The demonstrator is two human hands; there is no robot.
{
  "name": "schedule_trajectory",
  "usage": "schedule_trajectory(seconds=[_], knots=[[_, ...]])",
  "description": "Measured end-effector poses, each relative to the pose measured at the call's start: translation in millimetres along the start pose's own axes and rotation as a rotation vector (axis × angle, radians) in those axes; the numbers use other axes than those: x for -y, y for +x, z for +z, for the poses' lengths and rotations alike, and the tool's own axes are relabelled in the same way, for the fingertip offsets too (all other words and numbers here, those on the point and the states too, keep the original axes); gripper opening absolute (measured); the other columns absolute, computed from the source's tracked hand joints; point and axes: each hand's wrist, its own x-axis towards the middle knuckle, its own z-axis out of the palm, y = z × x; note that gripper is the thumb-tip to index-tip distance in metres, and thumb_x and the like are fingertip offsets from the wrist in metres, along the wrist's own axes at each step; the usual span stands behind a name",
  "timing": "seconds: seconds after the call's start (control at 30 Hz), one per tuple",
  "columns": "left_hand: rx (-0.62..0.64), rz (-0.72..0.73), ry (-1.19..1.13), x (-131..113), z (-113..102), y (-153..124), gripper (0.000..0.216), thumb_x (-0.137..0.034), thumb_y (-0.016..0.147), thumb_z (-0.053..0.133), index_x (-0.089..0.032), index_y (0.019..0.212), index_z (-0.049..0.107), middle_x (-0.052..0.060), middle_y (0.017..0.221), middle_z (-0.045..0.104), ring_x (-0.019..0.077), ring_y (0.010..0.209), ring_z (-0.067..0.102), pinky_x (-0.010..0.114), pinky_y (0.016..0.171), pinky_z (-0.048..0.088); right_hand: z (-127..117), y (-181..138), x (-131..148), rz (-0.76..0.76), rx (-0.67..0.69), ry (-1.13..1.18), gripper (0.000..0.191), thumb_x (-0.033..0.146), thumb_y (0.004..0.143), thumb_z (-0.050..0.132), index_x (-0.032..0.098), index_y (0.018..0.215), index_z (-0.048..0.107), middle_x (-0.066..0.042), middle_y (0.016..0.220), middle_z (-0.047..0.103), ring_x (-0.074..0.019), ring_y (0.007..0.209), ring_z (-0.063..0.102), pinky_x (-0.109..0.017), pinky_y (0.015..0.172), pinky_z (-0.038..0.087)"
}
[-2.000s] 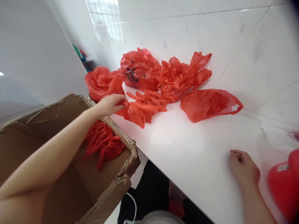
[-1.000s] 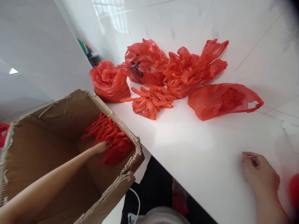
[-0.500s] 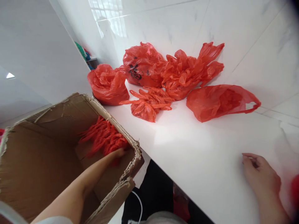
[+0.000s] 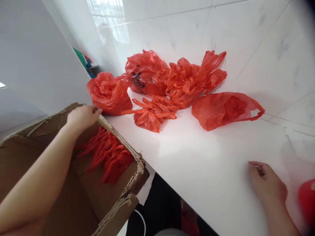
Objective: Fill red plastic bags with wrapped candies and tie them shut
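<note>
My left hand (image 4: 83,116) is over the far corner of the open cardboard box (image 4: 118,216), palm down. Its fingers are loosely bent and slightly apart, with the tips near the rim and just in front of a bulging red plastic bag (image 4: 109,95). Nothing shows in it. Below the wrist, a cluster of crumpled red plastic bags (image 4: 108,154) hangs against the box's inner wall. At the right, my right hand (image 4: 267,180) rests on the white tabletop (image 4: 204,164). Its fingers are curled in with thumb and fingertip close together, and no object is visible in them.
Along the tiled wall stand a red bag with black print (image 4: 147,73) and a bunched red bag (image 4: 189,80). In front lie a small knotted red bag (image 4: 154,114) and an open-mouthed red bag (image 4: 221,109). A red object (image 4: 306,200) is at the right edge.
My left hand has come up from the near inside wall of the box to its far rim. The red bags inside hang more freely. My right hand stays in place on the table.
</note>
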Motion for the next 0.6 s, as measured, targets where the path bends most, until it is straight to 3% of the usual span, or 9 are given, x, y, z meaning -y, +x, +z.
schedule_trajectory(seconds=[0.07,0.13,0.2,0.3,0.37,0.43,0.6], knots=[[-0.087,0.180,0.000,-26.5,-7.6,8.3,0.045,-0.046,0.098,0.033,-0.019,0.127,0.054,0.009,0.124,0.059,0.0264,0.115,0.053,0.048,0.100,0.040,-0.8,-0.7,1.7,-0.005,0.000,-0.004,0.028,0.046,0.082,0.048,0.030,0.099,0.063,-0.001,0.091,0.068,-0.0206,0.073,0.058,-0.031,0.064,0.040],[-0.073,0.405,-0.008,-63.0,3.2,16.2,0.040,-0.043,0.094,0.043,-0.030,0.130,0.055,0.002,0.136,0.053,0.0211,0.122,0.048,0.036,0.105,0.036,-1.2,-1.9,2.5,-0.018,-0.011,0.005,0.028,0.045,0.082,0.048,0.029,0.100,0.063,-0.001,0.090,0.068,-0.0205,0.072,0.057,-0.030,0.063,0.039],[-0.040,0.547,0.000,-97.9,25.9,24.5,0.050,-0.038,0.087,0.057,-0.034,0.136,0.051,0.003,0.142,0.048,0.0268,0.129,0.042,0.041,0.106,0.034,-1.1,-3.5,2.5,-0.040,-0.025,0.024,0.029,0.044,0.082,0.049,0.028,0.100,0.064,-0.002,0.090,0.069,-0.0203,0.072,0.057,-0.030,0.062,0.039],[0.000,0.600,-0.012,-127.6,55.5,36.2,0.048,-0.027,0.080,0.061,-0.025,0.128,0.060,0.011,0.143,0.047,0.0361,0.130,0.040,0.051,0.103,0.036,-1.0,-6.3,2.1,-0.068,-0.044,0.047,0.030,0.043,0.081,0.048,0.026,0.099,0.065,-0.003,0.088,0.069,-0.0203,0.070,0.057,-0.030,0.061,0.039],[0.016,0.596,-0.048,-128.5,58.6,41.2,0.042,-0.024,0.077,0.061,-0.018,0.118,0.065,0.014,0.140,0.051,0.0375,0.128,0.042,0.052,0.102,0.037,-1.4,-7.9,2.2,-0.083,-0.052,0.060,0.029,0.042,0.081,0.048,0.026,0.099,0.064,-0.002,0.085,0.068,-0.0204,0.070,0.057,-0.030,0.062,0.039],[0.023,0.581,-0.108,-117.1,45.7,41.9,0.041,-0.026,0.077,0.060,-0.014,0.116,0.064,0.015,0.132,0.057,0.0350,0.123,0.048,0.051,0.103,0.038,-1.9,-8.8,2.4,-0.086,-0.047,0.070,0.029,0.043,0.082,0.048,0.026,0.099,0.064,-0.001,0.084,0.068,-0.0203,0.070,0.058,-0.030,0.062,0.039],[0.044,0.458,-0.361,-58.9,-22.8,16.9,0.061,-0.052,0.089,0.038,-0.009,0.131,0.049,0.010,0.116,0.066,0.0229,0.099,0.062,0.042,0.092,0.050,-1.5,-7.3,1.4,-0.069,-0.018,0.086,0.032,0.045,0.081,0.048,0.027,0.102,0.065,-0.002,0.085,0.068,-0.0208,0.070,0.058,-0.031,0.062,0.039]])
